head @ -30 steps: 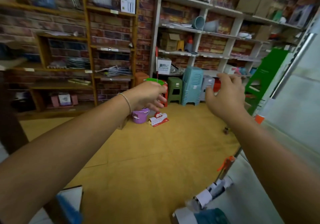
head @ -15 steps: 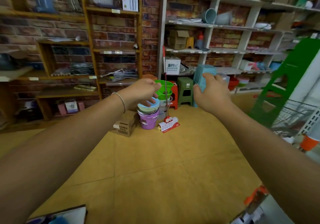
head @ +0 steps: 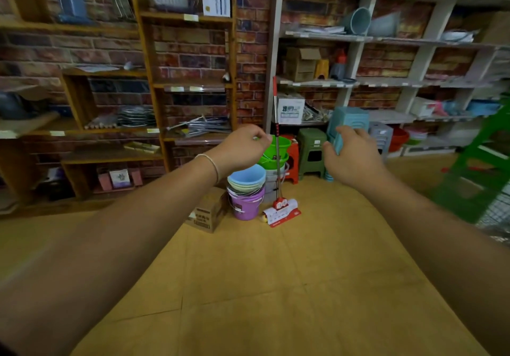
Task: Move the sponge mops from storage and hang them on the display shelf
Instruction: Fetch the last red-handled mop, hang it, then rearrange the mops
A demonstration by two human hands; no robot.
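Note:
One sponge mop (head: 277, 168) stands upright on the floor ahead, its red-topped metal handle leaning by the white shelf post and its red-and-white packaged head (head: 281, 211) on the floor. My left hand (head: 242, 147) is held out in front of me with the fingers loosely curled and nothing in it. My right hand (head: 350, 157) is also stretched forward, fingers apart and holding nothing. Both hands are well short of the mop, which shows between them.
Stacked buckets (head: 246, 190) and green basins (head: 276, 151) sit beside the mop, with a cardboard box (head: 207, 213) to their left. Plastic stools (head: 311, 151) line the white shelf's (head: 356, 38) base. Wooden shelves (head: 190, 85) fill the left wall. A green rack (head: 480, 168) stands at right.
The view has swung left and moved closer to the mop, which now sits centred between my hands. The mop by the right edge has left view. Both hands stay raised and hold nothing.

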